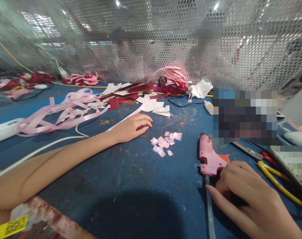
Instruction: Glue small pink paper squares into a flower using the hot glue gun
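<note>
My left hand [134, 127] lies on the blue table [141, 179], fingers loosely bent and slightly apart, with nothing visible in them. A pale pink ribbon strip [128, 117] runs behind its wrist. Just right of its fingertips is a scatter of small pink squares [163, 142]. At the right, my right hand [250, 196] has its fingers closed round the handle of a pink hot glue gun [208, 154] with an orange trigger. The gun lies on its side, nozzle pointing away, and a clear glue stick [210, 205] sticks out of its back.
Tangled pink ribbon [63, 113] lies left, beside a white cord [43, 151]. White and red paper pieces [153, 105] and bundled red and pink strips [174, 81] lie along a perforated metal screen [161, 43]. Yellow-handled scissors [272, 177] rest at right. People show blurred behind the screen.
</note>
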A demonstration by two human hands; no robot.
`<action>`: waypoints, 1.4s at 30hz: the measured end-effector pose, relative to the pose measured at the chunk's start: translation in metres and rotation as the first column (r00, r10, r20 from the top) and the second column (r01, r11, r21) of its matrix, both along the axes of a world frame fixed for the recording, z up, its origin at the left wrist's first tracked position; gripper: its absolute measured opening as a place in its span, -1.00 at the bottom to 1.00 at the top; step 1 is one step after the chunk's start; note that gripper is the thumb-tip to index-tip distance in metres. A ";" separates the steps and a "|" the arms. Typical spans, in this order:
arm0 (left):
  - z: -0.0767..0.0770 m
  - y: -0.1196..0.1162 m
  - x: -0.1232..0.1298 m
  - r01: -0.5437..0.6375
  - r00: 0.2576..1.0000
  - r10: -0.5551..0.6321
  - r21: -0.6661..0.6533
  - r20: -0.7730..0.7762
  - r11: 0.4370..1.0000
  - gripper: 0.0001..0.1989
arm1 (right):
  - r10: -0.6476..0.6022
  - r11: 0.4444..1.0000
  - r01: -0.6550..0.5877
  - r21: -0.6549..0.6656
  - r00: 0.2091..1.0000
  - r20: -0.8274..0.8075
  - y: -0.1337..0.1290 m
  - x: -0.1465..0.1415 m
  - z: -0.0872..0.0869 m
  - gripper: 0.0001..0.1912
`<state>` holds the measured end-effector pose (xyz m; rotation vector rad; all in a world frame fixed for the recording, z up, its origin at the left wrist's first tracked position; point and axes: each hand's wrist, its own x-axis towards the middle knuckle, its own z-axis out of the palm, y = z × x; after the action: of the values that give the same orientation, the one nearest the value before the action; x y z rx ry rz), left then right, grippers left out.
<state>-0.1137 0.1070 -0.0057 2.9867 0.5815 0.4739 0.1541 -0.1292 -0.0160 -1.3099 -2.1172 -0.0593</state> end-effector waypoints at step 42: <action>0.003 -0.053 0.013 0.229 0.945 -0.244 0.093 0.216 0.969 -0.80 | -0.002 1.000 0.002 0.003 0.999 0.039 -0.002 0.001 -0.003 -0.74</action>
<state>-0.1007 0.0541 -0.0024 2.9500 0.1878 0.8117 0.1549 -0.1310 -0.0187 -1.3190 -2.1474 -0.0896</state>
